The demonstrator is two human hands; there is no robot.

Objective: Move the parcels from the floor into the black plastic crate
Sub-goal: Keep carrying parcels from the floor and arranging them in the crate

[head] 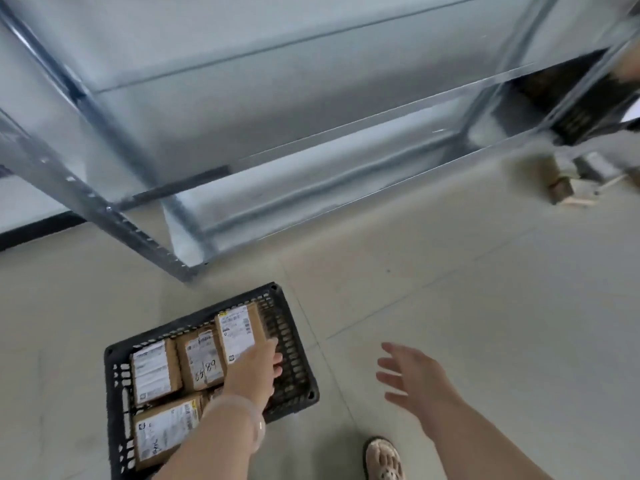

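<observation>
A shoe (382, 460) stands on the floor (450, 289) nearest; just beyond, the crate (298, 344) sits on the floor with labelled parcels (156, 370) laid flat side by side, likely to save room; the left hand (256, 368) grips the far parcel (237, 336) by its near end, probably to seat it in the row; the right hand (412, 372) hangs apart over the floor, fingers spread wide, holding nothing; farther off stands a metal rack (138, 216); past it, blurred boxes (561, 190) lie on the floor, perhaps more parcels.
</observation>
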